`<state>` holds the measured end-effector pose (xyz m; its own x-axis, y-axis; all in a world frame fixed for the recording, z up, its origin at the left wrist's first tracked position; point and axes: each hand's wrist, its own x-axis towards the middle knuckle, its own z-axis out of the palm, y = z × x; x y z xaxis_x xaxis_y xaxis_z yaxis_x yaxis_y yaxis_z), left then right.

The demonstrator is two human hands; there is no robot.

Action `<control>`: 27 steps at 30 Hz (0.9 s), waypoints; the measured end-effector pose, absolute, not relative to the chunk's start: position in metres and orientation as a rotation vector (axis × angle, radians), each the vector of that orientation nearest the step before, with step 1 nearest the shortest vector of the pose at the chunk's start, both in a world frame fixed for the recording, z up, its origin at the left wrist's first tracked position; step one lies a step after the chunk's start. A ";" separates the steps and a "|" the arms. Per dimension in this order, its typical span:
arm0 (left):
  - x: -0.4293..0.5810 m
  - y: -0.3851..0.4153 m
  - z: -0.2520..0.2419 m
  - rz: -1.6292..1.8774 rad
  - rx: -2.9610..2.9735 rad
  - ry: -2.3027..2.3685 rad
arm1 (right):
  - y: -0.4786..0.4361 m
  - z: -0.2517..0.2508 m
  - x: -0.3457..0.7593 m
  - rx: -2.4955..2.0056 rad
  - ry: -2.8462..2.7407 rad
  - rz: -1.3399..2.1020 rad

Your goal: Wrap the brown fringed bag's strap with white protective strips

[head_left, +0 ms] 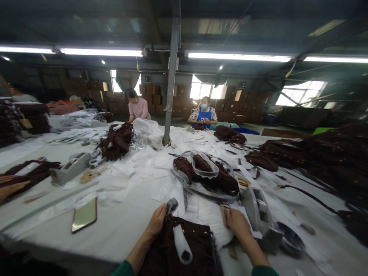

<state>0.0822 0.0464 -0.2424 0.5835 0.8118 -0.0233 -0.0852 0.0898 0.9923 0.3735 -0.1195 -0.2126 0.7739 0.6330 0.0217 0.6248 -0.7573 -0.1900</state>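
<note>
In front of me lies a dark brown bag (pixel 195 234) with small metal studs along its top edge. A white wrapped roll (pixel 182 245) rests on it. My left hand (pixel 157 220) is closed at the bag's upper left corner, beside a grey wrapped ring (pixel 172 206); its fingertips are partly hidden. To the right of the bag, my right hand (pixel 237 222) pinches a narrow tan card (pixel 223 216) over the white sheets. Close by that hand stands a grey tape dispenser (pixel 257 211).
Ahead lies another brown bag (pixel 207 172) with wrapped handles. A phone (pixel 84 215) and a second tape dispenser (pixel 70 168) are on the left. Brown bags (pixel 324 153) pile up at right. A post (pixel 171 76) rises mid-table. A co-worker's hand (pixel 13 188) shows at left; two people work across.
</note>
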 end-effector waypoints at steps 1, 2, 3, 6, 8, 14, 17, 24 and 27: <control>0.082 0.046 -0.242 0.754 1.301 0.690 | -0.120 -0.212 0.375 -2.776 -1.011 0.067; 0.081 0.047 -0.241 0.754 1.283 0.680 | -0.120 -0.211 0.375 -2.766 -1.025 0.067; 0.080 0.047 -0.240 0.756 1.265 0.671 | -0.120 -0.211 0.376 -2.752 -1.037 0.067; 0.077 0.048 -0.240 0.770 1.212 0.649 | -0.119 -0.211 0.374 -2.691 -1.060 0.076; 0.076 0.049 -0.241 0.783 1.183 0.640 | -0.117 -0.212 0.373 -2.651 -1.060 0.096; 0.075 0.048 -0.243 0.795 1.161 0.636 | -0.114 -0.216 0.374 -2.562 -1.087 0.081; 0.076 0.048 -0.244 0.783 1.169 0.639 | -0.117 -0.217 0.375 -2.500 -1.163 0.013; 0.076 0.049 -0.246 0.762 1.184 0.639 | -0.125 -0.212 0.376 -2.426 -1.356 0.035; 0.076 0.050 -0.247 0.770 1.166 0.640 | -0.121 -0.197 0.368 -2.385 -1.341 -0.078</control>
